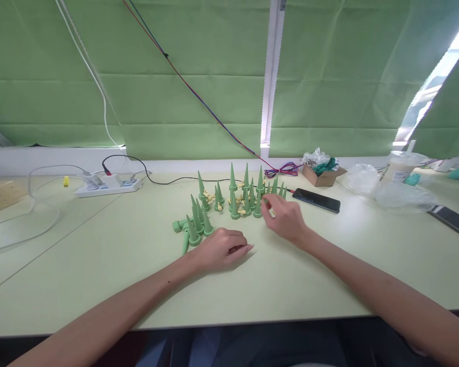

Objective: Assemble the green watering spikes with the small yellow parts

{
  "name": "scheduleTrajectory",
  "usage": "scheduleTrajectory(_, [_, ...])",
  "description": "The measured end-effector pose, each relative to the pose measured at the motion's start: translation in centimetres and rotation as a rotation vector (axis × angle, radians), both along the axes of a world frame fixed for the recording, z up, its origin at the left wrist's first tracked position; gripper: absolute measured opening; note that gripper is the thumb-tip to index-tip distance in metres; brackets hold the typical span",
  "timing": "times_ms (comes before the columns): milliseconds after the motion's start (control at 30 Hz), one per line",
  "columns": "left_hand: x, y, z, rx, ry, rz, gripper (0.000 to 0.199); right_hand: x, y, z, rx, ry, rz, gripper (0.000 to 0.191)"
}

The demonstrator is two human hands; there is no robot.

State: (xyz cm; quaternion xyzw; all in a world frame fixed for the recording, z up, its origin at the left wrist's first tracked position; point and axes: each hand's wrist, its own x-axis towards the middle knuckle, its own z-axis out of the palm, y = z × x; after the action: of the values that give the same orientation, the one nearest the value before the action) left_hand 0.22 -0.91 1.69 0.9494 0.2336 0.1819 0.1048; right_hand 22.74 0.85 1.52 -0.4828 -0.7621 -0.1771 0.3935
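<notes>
Several green cone-shaped spikes (235,208) with round bases stand upright in a cluster mid-table, small yellow pieces among them. My right hand (285,216) is at the cluster's right edge, thumb and fingertips pinched together beside a cone. What they pinch, if anything, is too small to make out. Resting on the table in front of the cluster, my left hand (225,248) has its fingers curled in, and nothing shows in it. Just beyond my left wrist are more green spikes (194,234), a few upright and some lying on their sides.
A black phone (316,200) lies right of the cones, with a small cardboard box (323,176) behind it. Farther right are a drink cup (400,165), plastic bags and another dark device (453,220). At left sits a power strip (109,188) with cables.
</notes>
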Motion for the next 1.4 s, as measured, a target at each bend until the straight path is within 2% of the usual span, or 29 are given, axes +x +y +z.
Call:
scheduleTrajectory(67, [0.0,0.0,0.0,-0.003,0.004,-0.004,0.041,3.4,0.5,-0.4,-0.022,0.022,-0.131,0.024])
scheduleTrajectory(133, [0.0,0.1,0.0,-0.007,0.01,-0.008,0.041,6.6,1.4,-0.6,-0.098,0.035,-0.359,0.025])
scheduleTrajectory(200, [0.0,0.2,-0.1,-0.007,0.012,-0.009,0.042,9.1,2.3,-0.7,-0.263,0.007,-0.563,0.026])
scheduleTrajectory(267, [-0.1,0.3,-0.2,-0.007,0.014,-0.011,0.042,10.6,2.8,-0.9,-0.459,-0.039,-0.657,0.031])
scheduleTrajectory(367, [-0.1,0.3,-0.2,-0.006,0.0,-0.016,0.041,11.2,3.2,-1.1,-0.604,-0.075,-0.682,0.038])
scheduleTrajectory(600, [0.0,0.2,-0.2,0.005,-0.005,-0.015,0.04,11.5,3.4,-1.6,-0.74,-0.076,-0.652,0.043])
scheduleTrajectory(800, [-0.1,0.3,-0.3,0.022,-0.003,-0.017,0.039,11.1,2.6,-1.2,-0.621,-0.042,-0.657,0.041])
scheduleTrajectory(967, [0.0,0.3,-0.3,0.036,-0.036,-0.031,0.038,8.0,0.9,-0.8,-0.476,-0.05,-0.546,0.026])
scheduleTrajectory(1067, [-0.1,0.2,-0.2,0.036,-0.042,-0.029,0.038,5.7,-0.2,-0.9,-0.346,-0.055,-0.42,0.025])
scheduleTrajectory(1300, [-0.1,0.3,-0.2,0.047,-0.005,-0.013,0.039,2.6,-2.3,-1.8,-0.263,-0.217,0.054,0.03])
scheduleTrajectory(1400, [0.0,0.3,-0.2,0.05,-0.004,-0.013,0.038,2.2,-2.6,-2.0,-0.289,-0.308,0.18,0.033])
